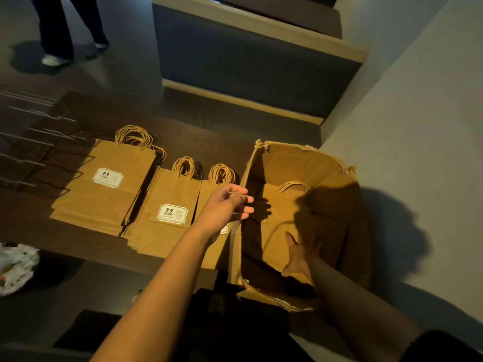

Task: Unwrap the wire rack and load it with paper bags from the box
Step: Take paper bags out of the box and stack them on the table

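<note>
The left hand [226, 205] is hovering at the box [300, 220] rim, fingers loosely spread, gripping nothing. The right hand [300, 259] is reaching into the box onto a bag [290, 205]; its grip is unclear. Bag stacks [109, 184] are lying beside the rack [39, 152] on the floor.

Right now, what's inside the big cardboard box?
Inside the cardboard box lies a brown paper bag with its handle showing, and the right hand reaches in. Shadow and the arm hide whether more bags lie underneath.

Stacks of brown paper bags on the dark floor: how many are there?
3, side by side left of the cardboard box: large, middle, right partly hidden by the left hand.
</note>
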`<state>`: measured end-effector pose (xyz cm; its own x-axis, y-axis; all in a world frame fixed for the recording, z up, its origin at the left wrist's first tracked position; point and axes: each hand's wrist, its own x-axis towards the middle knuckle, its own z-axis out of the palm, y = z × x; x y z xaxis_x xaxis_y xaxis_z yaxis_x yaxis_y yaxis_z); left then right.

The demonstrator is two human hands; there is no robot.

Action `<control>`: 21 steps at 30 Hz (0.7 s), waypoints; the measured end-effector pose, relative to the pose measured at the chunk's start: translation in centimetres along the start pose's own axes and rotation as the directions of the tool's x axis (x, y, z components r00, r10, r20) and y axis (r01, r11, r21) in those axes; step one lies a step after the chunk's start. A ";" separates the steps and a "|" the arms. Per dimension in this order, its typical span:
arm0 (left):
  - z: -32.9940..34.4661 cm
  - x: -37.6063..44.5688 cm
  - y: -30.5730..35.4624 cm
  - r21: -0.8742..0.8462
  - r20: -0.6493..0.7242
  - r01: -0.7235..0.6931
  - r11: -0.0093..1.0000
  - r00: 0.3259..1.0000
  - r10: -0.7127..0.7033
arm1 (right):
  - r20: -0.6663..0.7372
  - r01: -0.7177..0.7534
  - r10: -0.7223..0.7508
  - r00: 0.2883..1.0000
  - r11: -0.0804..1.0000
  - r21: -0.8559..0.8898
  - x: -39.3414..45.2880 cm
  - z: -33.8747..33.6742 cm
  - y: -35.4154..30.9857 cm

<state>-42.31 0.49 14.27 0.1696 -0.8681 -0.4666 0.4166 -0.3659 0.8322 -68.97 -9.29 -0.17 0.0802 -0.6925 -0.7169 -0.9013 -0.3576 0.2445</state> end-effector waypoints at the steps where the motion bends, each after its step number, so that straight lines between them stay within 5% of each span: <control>1: 0.6 0.0 -0.5 0.005 0.004 0.005 1.000 1.000 -0.005 | 0.013 -0.011 0.012 1.000 0.993 -0.115 -0.2 1.2 0.2; 7: 2.2 0.1 -2.1 0.005 -0.064 -0.006 1.000 0.998 0.006 | 0.029 -0.132 0.143 0.989 0.963 -0.233 0.1 1.8 0.5; 12: 2.8 0.2 -2.0 -0.016 -0.114 -0.018 1.000 0.993 0.016 | 0.011 -0.004 0.008 1.000 0.955 -0.296 -0.6 -0.9 0.1; 17: 3.2 0.3 -1.7 -0.055 -0.140 -0.012 0.998 0.990 0.004 | -0.126 0.179 -0.175 0.976 0.983 0.024 -2.2 -4.7 1.4; 21: 3.1 0.2 -1.6 -0.097 -0.155 -0.010 0.995 0.988 -0.005 | -0.430 0.250 -0.146 0.891 0.948 0.196 -7.3 -11.1 4.2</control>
<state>-45.71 -0.12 13.73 0.3040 -0.8037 -0.5115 0.4992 -0.3229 0.8041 -68.58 -12.66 13.35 0.3859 -0.8341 -0.3940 -0.9181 -0.3892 -0.0753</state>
